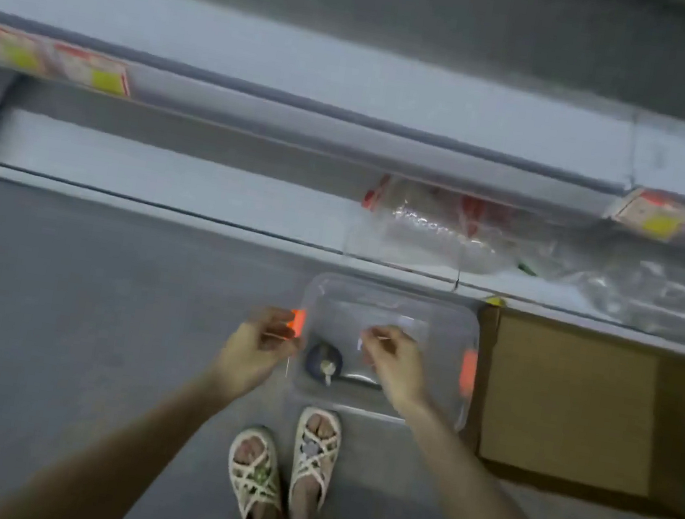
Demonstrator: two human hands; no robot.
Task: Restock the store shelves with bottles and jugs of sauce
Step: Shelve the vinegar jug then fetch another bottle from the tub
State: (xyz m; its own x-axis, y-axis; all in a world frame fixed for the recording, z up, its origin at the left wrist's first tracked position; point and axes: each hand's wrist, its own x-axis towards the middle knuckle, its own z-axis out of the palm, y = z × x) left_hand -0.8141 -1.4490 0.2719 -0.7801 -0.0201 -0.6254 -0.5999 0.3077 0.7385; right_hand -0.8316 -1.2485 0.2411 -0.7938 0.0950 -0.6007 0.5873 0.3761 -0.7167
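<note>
Head view: left hand [262, 338] curls its fingers round the orange latch [298, 322] of a clear bin [451, 318]. Right hand [389, 359] is curled above the bin, its hold unclear. A dark bottle [323, 365] stands inside.

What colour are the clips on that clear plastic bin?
Orange; the right clip shows best, head view.

The floor [61, 307] is flat dark grey, the shelf [167, 177] a paler blue-grey. Its price tags [90, 70] are red and white with a yellow patch. The wrap [437, 228] lying on the shelf is clear with red print. The bin [391, 303] is see-through, with an orange clip [299, 322] at each end. The box [567, 401] is plain brown. The sandals [317, 445] are cream, with crossed straps.
</note>
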